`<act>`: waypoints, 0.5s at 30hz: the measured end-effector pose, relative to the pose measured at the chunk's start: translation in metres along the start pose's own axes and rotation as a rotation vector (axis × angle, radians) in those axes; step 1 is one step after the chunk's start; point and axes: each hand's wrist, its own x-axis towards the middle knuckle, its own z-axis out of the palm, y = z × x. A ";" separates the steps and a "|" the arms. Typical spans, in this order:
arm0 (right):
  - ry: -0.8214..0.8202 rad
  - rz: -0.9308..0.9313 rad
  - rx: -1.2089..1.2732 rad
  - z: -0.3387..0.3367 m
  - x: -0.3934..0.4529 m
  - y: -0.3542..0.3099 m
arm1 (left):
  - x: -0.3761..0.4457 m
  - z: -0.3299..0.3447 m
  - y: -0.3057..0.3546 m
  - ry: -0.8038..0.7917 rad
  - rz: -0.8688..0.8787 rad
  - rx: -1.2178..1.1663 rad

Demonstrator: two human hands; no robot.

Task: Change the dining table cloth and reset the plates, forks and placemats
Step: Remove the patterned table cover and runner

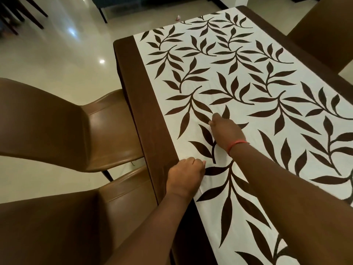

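A white table cloth (246, 77) printed with dark brown leaves and edged by a broad brown border (150, 104) lies spread over the dining table. My left hand (184, 177) sits at the seam between border and white field, fingers curled and pinching the cloth. Farther in, my right hand (226, 131), with a red thread round the wrist, has its fingers bunched and pinches the cloth on the white field. No plates, forks or placemats are in view.
Two brown leather chairs (63, 125) (63, 222) stand close against the table's left side. Another chair back (322, 29) rises at the far right. Glossy cream floor (63, 54) stretches left, with dark chair legs (17, 14) in the top left corner.
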 end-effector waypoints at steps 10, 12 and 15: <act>0.000 0.859 1.864 -0.007 -0.148 0.001 | 0.006 -0.011 -0.002 -0.167 0.045 0.181; 0.032 0.891 1.899 -0.016 -0.179 0.008 | 0.005 -0.021 0.008 -0.223 0.100 0.206; 0.090 0.941 1.900 -0.032 -0.218 0.016 | -0.009 -0.037 0.038 -0.289 0.180 0.194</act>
